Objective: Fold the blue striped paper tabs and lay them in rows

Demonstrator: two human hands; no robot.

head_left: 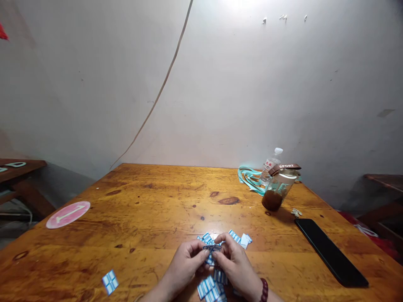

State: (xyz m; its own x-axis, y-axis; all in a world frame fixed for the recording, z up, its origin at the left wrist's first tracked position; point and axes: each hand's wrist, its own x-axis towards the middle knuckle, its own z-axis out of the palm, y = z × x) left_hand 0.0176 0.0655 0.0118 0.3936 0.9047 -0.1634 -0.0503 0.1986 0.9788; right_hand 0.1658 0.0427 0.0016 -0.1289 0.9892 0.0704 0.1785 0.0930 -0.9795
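My left hand (189,260) and my right hand (231,256) meet at the near middle of the table, thumbs and fingers closed in a pinch. Between their fingertips is a thin dark strip (211,247), too small for me to tell its kind. Blue-and-white striped paper labels (209,287) lie in a loose pile under and around both hands, partly hidden by them. A white piece of paper (245,240) lies just beyond my right hand. One separate striped label (110,282) rests well to the left of my left hand.
On the wooden table (163,201), a black phone (330,251) lies at right. Behind it stand a tumbler (278,191) with brown contents and a clear plastic bottle (271,165), beside a turquoise strap (248,180). A pink oval sticker (68,214) is at left.
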